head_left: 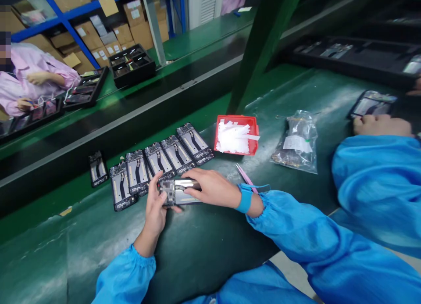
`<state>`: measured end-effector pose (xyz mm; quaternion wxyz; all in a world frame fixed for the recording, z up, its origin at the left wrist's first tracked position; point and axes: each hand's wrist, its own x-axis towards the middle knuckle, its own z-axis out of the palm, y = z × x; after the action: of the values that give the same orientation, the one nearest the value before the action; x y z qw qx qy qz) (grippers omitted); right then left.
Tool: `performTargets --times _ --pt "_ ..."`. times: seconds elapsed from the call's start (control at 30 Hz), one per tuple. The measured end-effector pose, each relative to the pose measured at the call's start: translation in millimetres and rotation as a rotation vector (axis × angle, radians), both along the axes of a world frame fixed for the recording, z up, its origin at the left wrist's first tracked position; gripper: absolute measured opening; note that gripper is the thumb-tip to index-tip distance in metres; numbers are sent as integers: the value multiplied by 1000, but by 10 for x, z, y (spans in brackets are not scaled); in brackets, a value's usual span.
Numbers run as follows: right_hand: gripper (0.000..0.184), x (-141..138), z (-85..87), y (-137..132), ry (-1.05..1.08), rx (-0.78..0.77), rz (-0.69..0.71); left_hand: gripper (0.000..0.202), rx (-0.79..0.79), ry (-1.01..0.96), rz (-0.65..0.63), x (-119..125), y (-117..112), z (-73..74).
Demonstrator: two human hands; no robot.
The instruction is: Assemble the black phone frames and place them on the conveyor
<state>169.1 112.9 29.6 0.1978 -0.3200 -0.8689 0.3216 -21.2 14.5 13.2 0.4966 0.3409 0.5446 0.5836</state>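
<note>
In the head view, an opened phone body [169, 193] with bare circuitry lies sideways between my hands, just above the green bench. My left hand [155, 212] grips its left end, thumb on the circuit board side. My right hand [213, 187], with a blue band at the wrist, closes over the other end, thumb and fingers around a dark, shiny edge. The palm hides that end. Behind them, several similar phone bodies [158, 158] lie in a slanting, partly overlapping row. Pink tweezers [246, 177] rest beside my right wrist.
A red bin [255, 146] of white paper strips and a clear plastic bag [297, 141] stand beyond my right arm. At right, a co-worker's hand [383, 125] touches another phone body. A green post [263, 49] rises behind. Black trays [131, 71] sit across the line.
</note>
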Motion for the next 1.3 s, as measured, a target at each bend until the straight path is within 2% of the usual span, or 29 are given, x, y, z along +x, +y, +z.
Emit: performTargets --times 0.07,0.13,0.27,0.43,0.6,0.77,0.83,1.0,1.13,1.3 --pt "21 -12 -13 -42 40 -92 -12 64 5 10 49 23 -1 -33" --pt "19 -20 -24 -79 68 -151 46 59 8 122 84 64 -12 -75" --pt "38 -37 -56 -100 200 -223 85 55 15 280 59 153 -61 -130" --pt "14 -129 -156 -177 366 -408 34 50 15 317 -20 198 -106 -67" --pt "19 -195 -167 -250 542 -607 37 50 23 320 -6 217 -109 4" --pt "30 -177 -85 -190 681 -804 248 50 57 272 84 237 -132 -3" --pt "31 -175 -87 -182 694 -816 288 50 66 243 111 238 -144 -33" --pt "25 -198 -157 -236 597 -728 137 44 54 199 138 251 -158 -94" --pt "17 -212 -161 -267 701 -744 137 38 88 265 142 271 -158 -44" --pt "9 -227 -118 -279 810 -847 142 32 120 364 154 288 -178 28"
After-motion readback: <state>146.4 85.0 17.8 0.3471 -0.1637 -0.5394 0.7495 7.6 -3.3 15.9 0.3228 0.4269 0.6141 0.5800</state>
